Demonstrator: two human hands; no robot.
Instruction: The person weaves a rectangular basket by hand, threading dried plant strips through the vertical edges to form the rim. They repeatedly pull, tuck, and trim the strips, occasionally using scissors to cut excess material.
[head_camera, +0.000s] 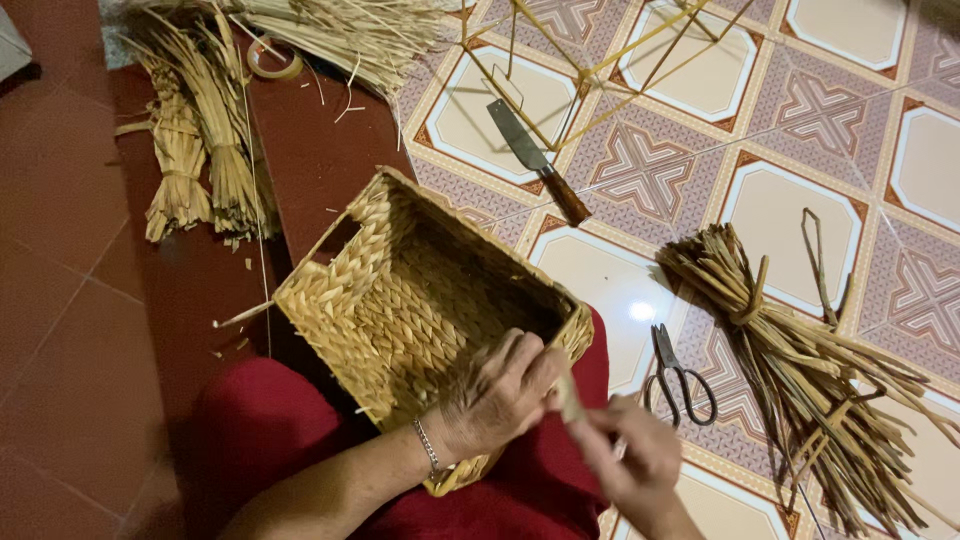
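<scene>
Both hands pinch one straw strand (570, 398) at my woven basket's (400, 300) rim: left hand (500, 390) beside right hand (630, 455); scissors (678, 375) near

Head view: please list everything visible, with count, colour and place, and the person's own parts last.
basket: one, woven straw-yellow, rectangular, on the lap, open side towards the camera.
strand: one, pale, between both hands at the basket rim.
scissors: one pair, dark metal, on the tiles right of the basket.
knife: one, grey blade, brown handle, on the tiles above the basket.
right bundle: one, olive-tan, tied, on the tiles at right.
left bundles: about two, tan, on the red floor upper left.
tape roll: one, tan, top left.
frame: one, yellow rods, top centre.
left hand: on the basket rim, pinching the strand.
right hand: blurred, at the strand.
</scene>
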